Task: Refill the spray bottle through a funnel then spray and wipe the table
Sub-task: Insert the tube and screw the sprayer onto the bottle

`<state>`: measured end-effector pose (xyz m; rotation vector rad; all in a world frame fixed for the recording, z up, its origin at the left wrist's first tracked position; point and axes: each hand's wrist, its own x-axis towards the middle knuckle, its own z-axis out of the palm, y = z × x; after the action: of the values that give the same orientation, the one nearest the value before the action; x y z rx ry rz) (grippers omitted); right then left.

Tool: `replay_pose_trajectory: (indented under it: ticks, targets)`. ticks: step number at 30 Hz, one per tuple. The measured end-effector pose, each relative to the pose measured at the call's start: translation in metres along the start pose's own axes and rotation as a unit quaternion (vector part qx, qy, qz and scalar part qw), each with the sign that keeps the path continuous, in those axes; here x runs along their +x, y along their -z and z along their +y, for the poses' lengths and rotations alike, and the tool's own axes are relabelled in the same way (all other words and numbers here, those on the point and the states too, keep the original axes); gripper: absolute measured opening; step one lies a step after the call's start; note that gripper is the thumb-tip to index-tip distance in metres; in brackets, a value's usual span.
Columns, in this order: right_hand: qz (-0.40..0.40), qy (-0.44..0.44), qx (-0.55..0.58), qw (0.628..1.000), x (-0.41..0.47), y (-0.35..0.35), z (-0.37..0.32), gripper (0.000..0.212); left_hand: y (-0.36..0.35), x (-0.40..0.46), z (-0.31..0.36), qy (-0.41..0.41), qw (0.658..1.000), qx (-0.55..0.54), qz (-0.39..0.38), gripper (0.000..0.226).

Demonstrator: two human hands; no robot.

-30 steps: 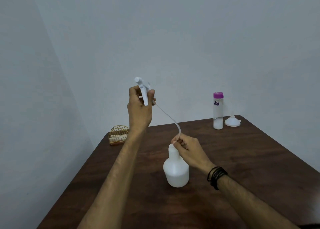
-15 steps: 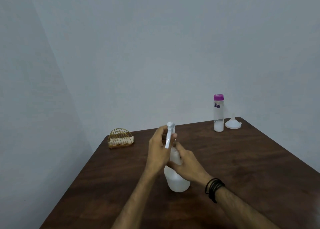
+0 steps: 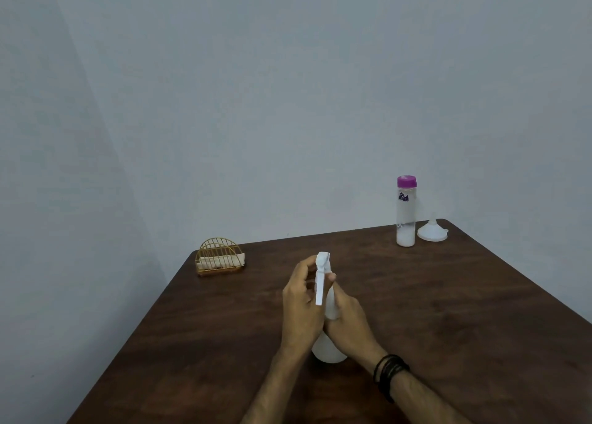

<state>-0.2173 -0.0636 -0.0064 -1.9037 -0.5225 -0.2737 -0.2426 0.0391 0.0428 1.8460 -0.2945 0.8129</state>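
At the table's far left edge stands a gold wire holder (image 3: 219, 257) with folded white cloths in it, seemingly untouched, so the wiping looks yet to come. Nearer the middle, the left hand (image 3: 302, 305) curls round the white trigger head (image 3: 321, 276), which sits upright on the neck of the spray bottle (image 3: 328, 350). Just beside it, the right hand (image 3: 347, 322) grips the bottle's neck and shoulder, steadying it on the dark wooden table (image 3: 448, 311); a stack of black bands (image 3: 389, 372) circles that wrist. Whether the head is fully screwed down cannot be told. Far right, well apart from the hands, a clear bottle with a purple cap (image 3: 406, 212) stands capped, mostly empty, just beside an upturned white funnel (image 3: 432, 231). Judging from this, the refill is probably done and 2 steps remain: spraying and wiping. A small dark purple mark on the clear bottle is too small to read.
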Motion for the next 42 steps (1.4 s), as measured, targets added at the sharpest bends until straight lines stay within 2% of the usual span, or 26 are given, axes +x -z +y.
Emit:
replay_pose_trajectory:
  ticks: [2, 6, 10, 14, 20, 22, 25, 29, 34, 38, 42]
  targets:
    - [0.011, 0.004, -0.002, 1.0, -0.001, -0.002, 0.002, 0.039, 0.001, -0.001, 0.002, 0.016, 1.0, -0.004, -0.001, 0.035]
    - [0.045, 0.002, -0.005, 0.999, -0.002, -0.007, 0.008, 0.014, 0.0, -0.005, 0.005, 0.049, 0.998, -0.028, 0.013, 0.035]
    - [0.074, 0.011, 0.002, 0.997, -0.002, -0.01, 0.011, 0.014, -0.002, -0.008, 0.004, 0.059, 0.995, -0.084, 0.011, 0.032]
    - [0.074, 0.01, 0.009, 0.997, -0.004, -0.008, 0.009, 0.012, -0.005, -0.01, 0.005, 0.057, 0.994, -0.09, -0.014, 0.029]
    - [0.07, 0.037, 0.024, 0.997, -0.001, -0.009, 0.013, 0.023, -0.008, -0.007, 0.004, 0.087, 0.992, -0.084, 0.042, 0.028]
    - [0.076, 0.037, 0.022, 0.996, -0.002, -0.01, 0.015, 0.016, -0.008, -0.007, 0.001, 0.084, 0.992, -0.084, 0.035, 0.021]
    - [0.086, 0.054, 0.032, 0.994, -0.003, -0.009, 0.013, 0.008, -0.006, -0.005, -0.001, 0.078, 0.993, -0.081, 0.033, 0.023]
    - [0.091, 0.06, 0.05, 0.993, -0.005, -0.009, 0.014, 0.013, -0.002, -0.005, -0.011, 0.08, 0.991, -0.101, 0.018, 0.022]
    - [0.098, 0.05, 0.073, 0.991, -0.006, -0.011, 0.018, 0.032, 0.0, -0.011, -0.012, 0.123, 0.982, -0.144, 0.008, 0.015]
    - [0.095, 0.046, 0.07, 0.992, -0.005, -0.011, 0.019, 0.041, -0.002, -0.012, -0.008, 0.128, 0.973, -0.192, 0.007, 0.031]
    - [0.101, 0.042, 0.061, 0.992, -0.005, -0.011, 0.02, 0.036, -0.006, -0.015, -0.005, 0.133, 0.973, -0.19, 0.015, 0.027]
